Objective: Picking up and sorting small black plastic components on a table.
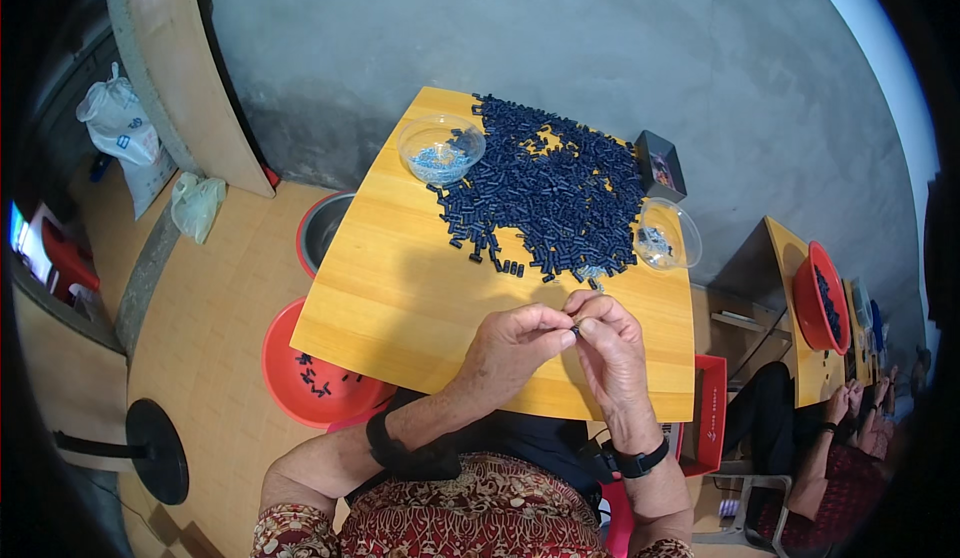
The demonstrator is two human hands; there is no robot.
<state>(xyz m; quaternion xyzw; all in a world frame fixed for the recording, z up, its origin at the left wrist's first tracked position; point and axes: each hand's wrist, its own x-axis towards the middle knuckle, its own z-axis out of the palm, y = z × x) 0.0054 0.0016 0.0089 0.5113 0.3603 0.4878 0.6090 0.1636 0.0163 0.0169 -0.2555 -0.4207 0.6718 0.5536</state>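
My left hand [515, 346] and my right hand [611, 346] meet above the near part of the yellow wooden table [380, 303]. Thumbs and fingertips of both pinch a small black part [575, 329], mostly hidden by the fingers. Just beyond them lies a broad heap of short black tube-like pieces [555, 183]. A few small clear pieces [592, 274] rest at its near edge. To the heap's left stands a clear round bowl [412, 148] with small bluish clear pieces. A smaller clear bowl [688, 243] at its right also holds small pieces.
A black box [673, 163] stands at the table's far right. On the floor at left are a red basin [280, 368] with some black pieces and a grey basin [322, 228]. Right of the table are a red crate [711, 413] and another person [835, 448] at a second table.
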